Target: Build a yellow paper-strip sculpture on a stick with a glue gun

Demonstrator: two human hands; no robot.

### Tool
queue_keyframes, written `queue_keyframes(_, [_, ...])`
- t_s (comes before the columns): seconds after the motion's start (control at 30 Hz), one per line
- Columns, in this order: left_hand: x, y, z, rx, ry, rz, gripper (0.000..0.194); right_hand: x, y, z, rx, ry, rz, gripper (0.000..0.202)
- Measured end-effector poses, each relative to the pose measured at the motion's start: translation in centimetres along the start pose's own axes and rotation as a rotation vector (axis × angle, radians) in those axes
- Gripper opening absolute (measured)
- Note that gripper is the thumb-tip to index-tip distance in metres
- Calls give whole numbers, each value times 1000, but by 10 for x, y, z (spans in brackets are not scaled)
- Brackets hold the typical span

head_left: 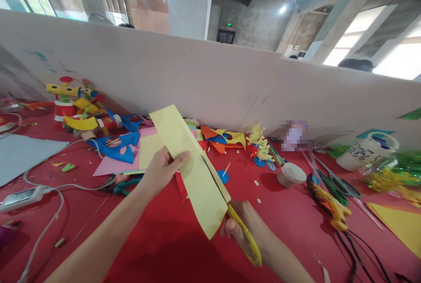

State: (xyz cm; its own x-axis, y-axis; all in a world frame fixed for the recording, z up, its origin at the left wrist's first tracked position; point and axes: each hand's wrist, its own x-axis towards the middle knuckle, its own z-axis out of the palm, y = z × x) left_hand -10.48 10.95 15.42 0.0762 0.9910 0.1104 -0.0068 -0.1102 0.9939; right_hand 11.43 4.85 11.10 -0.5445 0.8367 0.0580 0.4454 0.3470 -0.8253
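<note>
Head view: pinching paper point(199, 182) between thumb and fingers of the left hand point(161, 171), gripping scissors point(235, 216) in the right hand point(256, 224) along the paper's long edge between both hands, apparently partway through a cut from the right hand's end, seemingly with the stretch past the scissors uncut.

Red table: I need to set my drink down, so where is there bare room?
Two patches look bare: between the right hand and the yellow glue gun, nearer than the small cup; and on the near side, below the yellow paper. It is crowded along the partition, with a blue cutout and yellow clippings.
</note>
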Motion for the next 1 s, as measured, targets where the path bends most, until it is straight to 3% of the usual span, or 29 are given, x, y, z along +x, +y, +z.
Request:
queue_keyframes(0.17, [-2,0,3,55,-64,39,30,1,-5,-3,2,10,-48,76])
queue_keyframes(0.37, [-4,3,6,148,-62,58,30,1,-6,-4,-8,34,-49,75])
queue_keyframes(1.0, [-4,1,4,116,-68,60,31,0,0,-1,38,109,-23,74])
